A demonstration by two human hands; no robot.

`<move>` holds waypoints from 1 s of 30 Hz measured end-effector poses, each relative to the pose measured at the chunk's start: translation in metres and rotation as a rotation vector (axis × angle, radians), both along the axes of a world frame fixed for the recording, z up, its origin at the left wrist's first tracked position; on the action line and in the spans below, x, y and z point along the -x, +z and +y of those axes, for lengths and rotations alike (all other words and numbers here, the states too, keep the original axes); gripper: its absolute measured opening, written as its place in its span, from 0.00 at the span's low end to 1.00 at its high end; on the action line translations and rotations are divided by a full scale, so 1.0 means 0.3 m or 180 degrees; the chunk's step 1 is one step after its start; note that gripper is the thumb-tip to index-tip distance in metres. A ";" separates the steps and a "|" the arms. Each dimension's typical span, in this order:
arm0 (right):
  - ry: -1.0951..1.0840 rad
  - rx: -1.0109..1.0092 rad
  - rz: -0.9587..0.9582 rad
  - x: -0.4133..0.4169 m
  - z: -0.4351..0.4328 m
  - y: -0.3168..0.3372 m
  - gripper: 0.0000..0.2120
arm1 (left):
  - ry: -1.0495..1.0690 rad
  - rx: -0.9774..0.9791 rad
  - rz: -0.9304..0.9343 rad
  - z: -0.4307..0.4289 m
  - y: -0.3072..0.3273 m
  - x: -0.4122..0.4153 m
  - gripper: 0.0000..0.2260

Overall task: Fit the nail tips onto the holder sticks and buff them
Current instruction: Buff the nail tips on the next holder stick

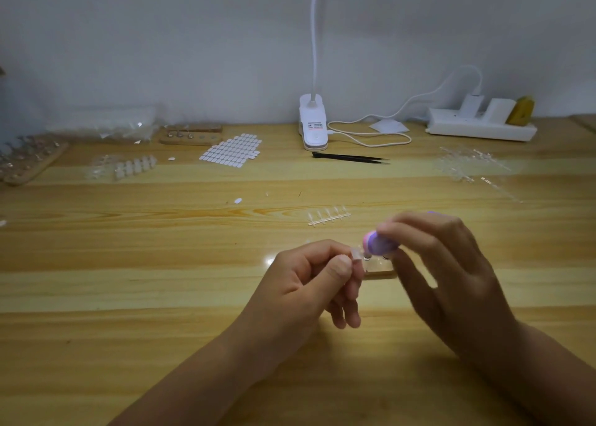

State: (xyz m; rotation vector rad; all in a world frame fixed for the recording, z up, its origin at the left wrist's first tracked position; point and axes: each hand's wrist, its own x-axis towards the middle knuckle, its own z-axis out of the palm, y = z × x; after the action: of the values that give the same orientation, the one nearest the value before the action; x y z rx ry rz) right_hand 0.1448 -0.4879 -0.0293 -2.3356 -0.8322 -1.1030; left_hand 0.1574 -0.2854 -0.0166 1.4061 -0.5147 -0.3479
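Note:
My left hand (314,277) pinches a clear nail tip (355,253) between thumb and forefinger, just above the table. My right hand (442,264) grips a purple and pink buffer block (379,243), its end touching the nail tip. Under both hands lies a small wooden holder base (380,270) with a couple of metal pegs, mostly hidden. A clear strip of several nail tips (329,216) lies just beyond the hands.
A sheet of white adhesive tabs (232,150), black tweezers (350,158), a white clip lamp (312,125) with cable and a power strip (480,127) sit at the back. Wooden holder racks (190,134), bagged tips and clear sprues (474,167) line the left and right.

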 end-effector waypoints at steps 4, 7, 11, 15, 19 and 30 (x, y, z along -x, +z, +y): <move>0.0178 -0.0185 0.0038 0.030 0.022 0.000 0.15 | -0.0115 -0.0019 0.0024 -0.010 -0.008 0.002 0.09; 0.0352 0.0233 -0.0035 0.044 0.028 -0.006 0.16 | -0.0154 -0.0071 -0.0002 -0.010 -0.008 0.003 0.09; 0.0019 0.0027 0.0013 0.002 -0.005 0.002 0.14 | -0.0060 -0.0049 0.0029 -0.001 -0.004 -0.004 0.11; 0.0298 0.0010 -0.0012 0.042 0.028 -0.016 0.15 | -0.0082 -0.0118 0.0015 -0.005 -0.006 -0.001 0.10; 0.0159 0.0260 -0.0071 0.007 -0.002 -0.010 0.16 | -0.0137 -0.0046 0.0033 -0.003 0.001 0.001 0.10; 0.0075 0.0385 -0.0162 -0.013 -0.025 -0.003 0.17 | -0.0156 -0.0055 0.0055 0.002 0.001 -0.003 0.10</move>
State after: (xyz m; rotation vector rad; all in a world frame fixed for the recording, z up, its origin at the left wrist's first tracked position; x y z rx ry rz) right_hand 0.1488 -0.4954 -0.0300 -2.3979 -0.9674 -1.1358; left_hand 0.1584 -0.2849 -0.0163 1.4078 -0.5338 -0.4043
